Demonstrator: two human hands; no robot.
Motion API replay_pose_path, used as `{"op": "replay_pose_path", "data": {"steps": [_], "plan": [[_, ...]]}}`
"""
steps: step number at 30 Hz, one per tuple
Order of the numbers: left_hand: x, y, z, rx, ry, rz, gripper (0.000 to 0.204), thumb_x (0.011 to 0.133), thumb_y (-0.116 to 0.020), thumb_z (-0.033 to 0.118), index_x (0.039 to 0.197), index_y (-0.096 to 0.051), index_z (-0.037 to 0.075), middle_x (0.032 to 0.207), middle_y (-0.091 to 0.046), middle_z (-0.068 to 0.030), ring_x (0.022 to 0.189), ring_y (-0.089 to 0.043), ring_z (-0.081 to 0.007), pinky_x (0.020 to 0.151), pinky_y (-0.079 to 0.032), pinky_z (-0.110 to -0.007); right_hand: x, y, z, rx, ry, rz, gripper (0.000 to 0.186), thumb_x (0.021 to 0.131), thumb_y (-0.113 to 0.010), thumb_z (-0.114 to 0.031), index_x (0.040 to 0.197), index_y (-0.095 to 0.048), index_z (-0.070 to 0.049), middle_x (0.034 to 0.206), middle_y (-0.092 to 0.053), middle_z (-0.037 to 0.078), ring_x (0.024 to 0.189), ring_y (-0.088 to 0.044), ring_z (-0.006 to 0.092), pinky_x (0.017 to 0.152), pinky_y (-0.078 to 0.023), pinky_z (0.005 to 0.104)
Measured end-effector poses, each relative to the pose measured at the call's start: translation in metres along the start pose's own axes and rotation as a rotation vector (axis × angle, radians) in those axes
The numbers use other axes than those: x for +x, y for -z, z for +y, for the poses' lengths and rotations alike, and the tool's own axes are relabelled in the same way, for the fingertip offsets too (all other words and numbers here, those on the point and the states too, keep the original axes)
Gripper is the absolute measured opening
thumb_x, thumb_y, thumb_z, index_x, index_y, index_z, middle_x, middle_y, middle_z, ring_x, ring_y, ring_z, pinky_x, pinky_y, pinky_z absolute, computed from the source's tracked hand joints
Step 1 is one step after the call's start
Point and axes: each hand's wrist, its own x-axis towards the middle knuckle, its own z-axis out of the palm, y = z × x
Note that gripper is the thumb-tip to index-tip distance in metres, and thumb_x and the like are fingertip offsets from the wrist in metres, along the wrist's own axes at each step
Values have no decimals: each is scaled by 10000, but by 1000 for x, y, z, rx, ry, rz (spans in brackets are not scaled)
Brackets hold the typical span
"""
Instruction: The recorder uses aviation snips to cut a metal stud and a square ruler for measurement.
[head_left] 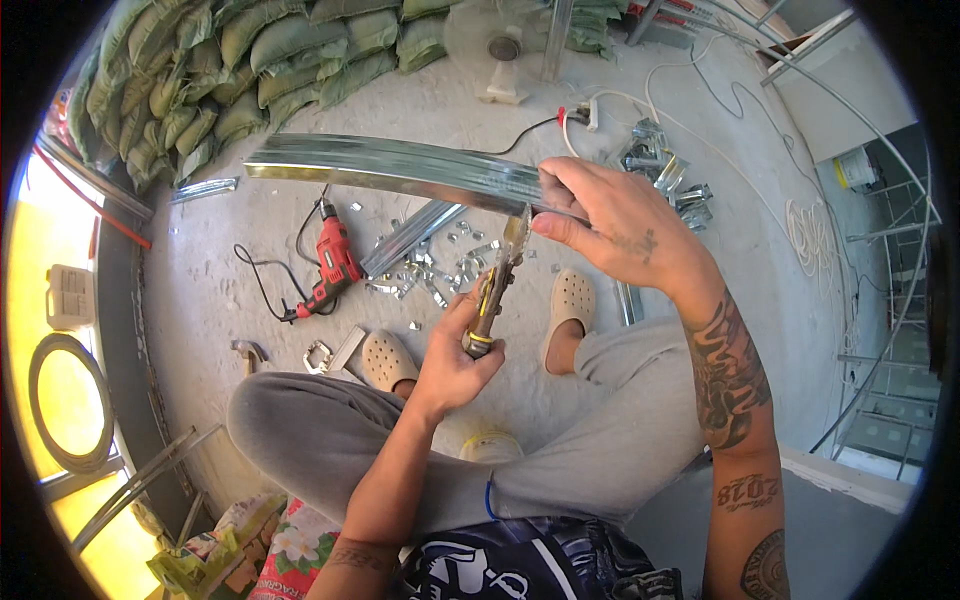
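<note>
Snips (490, 305), one pair with yellow-striped handles, sit in the left hand (450, 355), its fingers wrapped around the grips, as the blades meet the lower edge of a single silvery metal channel (390, 172). The channel is held up in front of the seated person, angled across the view above the floor, its right end pinched between the thumb and bent fingers of the right hand (630, 215), close beside the blades.

On the ground lie one red drill (338, 250) with a dark cord, one hammer (245, 352) and one metal clamp (318, 355). Two beige clogs (570, 300) are on the person's feet. Loose metal lengths show in three places: beside the drill (415, 238), at far left (205, 190) and by the right foot (627, 305). Small bright offcuts (430, 275) are scattered too thickly to count, as are the larger pieces in a heap (665, 170) at right.

The floor (200, 290) is pale grey, smudged and littered. Green sacks (300, 45), dozens of them, are stacked at the back beside one pedestal fan (500, 50). A white cable (808, 240) lies coiled at right near metal framing, while one white jug (70, 297) and one round hoop (70, 400) stand against a glowing yellow panel at left.
</note>
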Motion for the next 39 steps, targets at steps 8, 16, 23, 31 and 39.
{"op": "replay_pose_path", "data": {"steps": [8,16,23,31,39], "plan": [[6,2,5,-41,-7,181,629,723,-657,22,1348,-578,14,1006,-642,-147,909,-615,-226,866,-490,-327,2,-5,0,-23,1,4,500,941,-652,-402,1223,-529,-7,945,-627,130,829,-619,325,729,-489,403],[5,17,2,159,157,162,525,763,-740,166,1237,-618,-23,1012,-701,-194,938,-652,-253,889,-492,-363,2,-20,-3,-3,34,80,447,936,-660,-388,1131,-517,-11,901,-608,113,791,-614,323,699,-489,416],[5,17,-3,178,107,183,484,771,-746,195,1189,-619,-14,980,-697,-200,902,-654,-285,866,-494,-375,4,-22,-6,4,65,149,375,926,-682,-348,1021,-508,-30,844,-589,91,751,-623,323,649,-496,426],[6,19,1,190,105,173,339,776,-700,161,1038,-605,-32,747,-626,-184,656,-550,-251,702,-479,-377,2,-19,-11,-16,31,114,406,936,-672,-344,1105,-517,-9,876,-616,107,774,-645,333,655,-510,430],[8,18,4,190,115,203,281,787,-708,168,958,-635,-43,700,-614,-155,625,-530,-178,660,-478,-351,1,-22,-8,-19,12,113,413,946,-658,-348,1128,-516,-5,902,-634,130,797,-651,362,676,-514,448]]}}
